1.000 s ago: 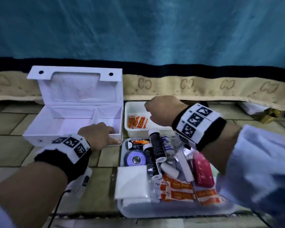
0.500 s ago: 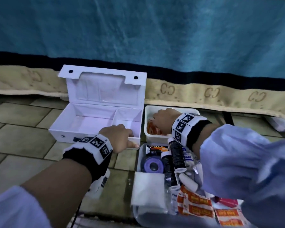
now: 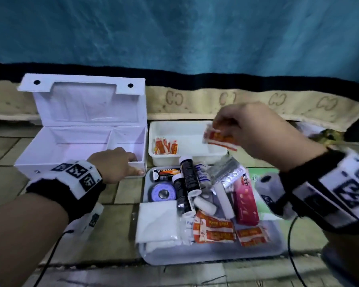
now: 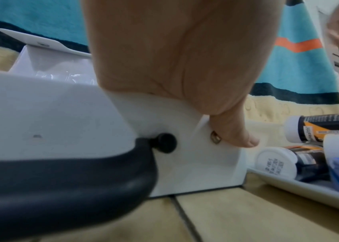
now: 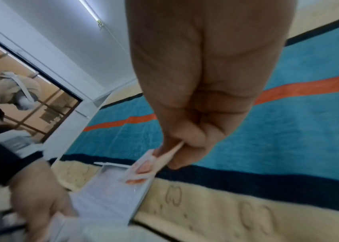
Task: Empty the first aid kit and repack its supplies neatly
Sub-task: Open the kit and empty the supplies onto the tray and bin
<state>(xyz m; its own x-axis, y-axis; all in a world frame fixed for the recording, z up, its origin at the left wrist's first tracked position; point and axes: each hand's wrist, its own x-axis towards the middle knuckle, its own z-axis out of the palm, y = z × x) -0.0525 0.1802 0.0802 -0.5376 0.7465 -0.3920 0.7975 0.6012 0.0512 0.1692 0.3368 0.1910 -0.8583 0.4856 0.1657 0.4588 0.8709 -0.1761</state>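
The white first aid kit box (image 3: 71, 146) stands open and empty at the left, lid up. My left hand (image 3: 115, 164) grips its front right rim, thumb down the front wall (image 4: 241, 137) and fingers inside. My right hand (image 3: 245, 129) hovers over the small white inner tray (image 3: 187, 160) and pinches a few orange-and-white plaster packets (image 3: 218, 138) (image 5: 143, 167). More plaster packets (image 3: 166, 146) lie in that tray's left corner.
A clear tray (image 3: 205, 253) in front holds dark tubes (image 3: 188, 177), a blue tape roll (image 3: 163, 193), white gauze (image 3: 158, 220), a pink box (image 3: 246, 201), blister strips and more plasters. A blue carpet with a beige border (image 3: 257, 102) lies behind on the tiled floor.
My right hand was down in the small tray and has lifted up and to the right with plaster packets in its fingers. My left hand stays on the kit's rim.
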